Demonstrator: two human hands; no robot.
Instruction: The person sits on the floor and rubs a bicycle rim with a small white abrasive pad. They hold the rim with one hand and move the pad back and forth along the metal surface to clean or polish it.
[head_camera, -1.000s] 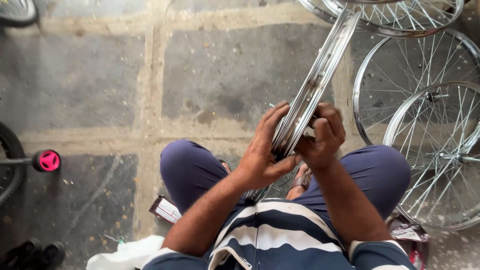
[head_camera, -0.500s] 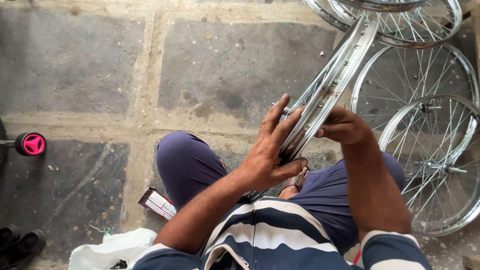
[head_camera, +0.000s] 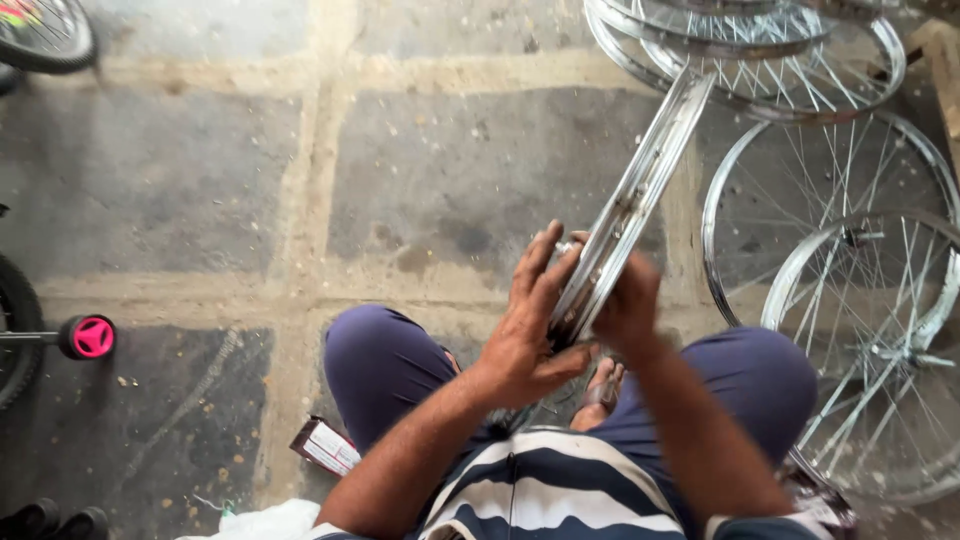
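A shiny metal bicycle wheel rim (head_camera: 640, 195) stands on edge between my knees and slants up to the right. My left hand (head_camera: 528, 320) presses against its left side, fingers spread upward. Against the rim's right side my right hand (head_camera: 628, 305) is blurred, curled around the edge. I sit on the floor in purple trousers and a striped shirt, one bare foot (head_camera: 603, 388) showing below the rim.
Several spoked wheels (head_camera: 860, 330) lie on the stone floor at the right and top right. A pink-capped axle (head_camera: 90, 337) and tyre stand at the left edge. A small packet (head_camera: 325, 447) lies by my left thigh, white cloth (head_camera: 265, 522) below it.
The rim has tilted and shifted in my hands. My right hand moved from the top of the rim to its right side. The view shifted slightly.
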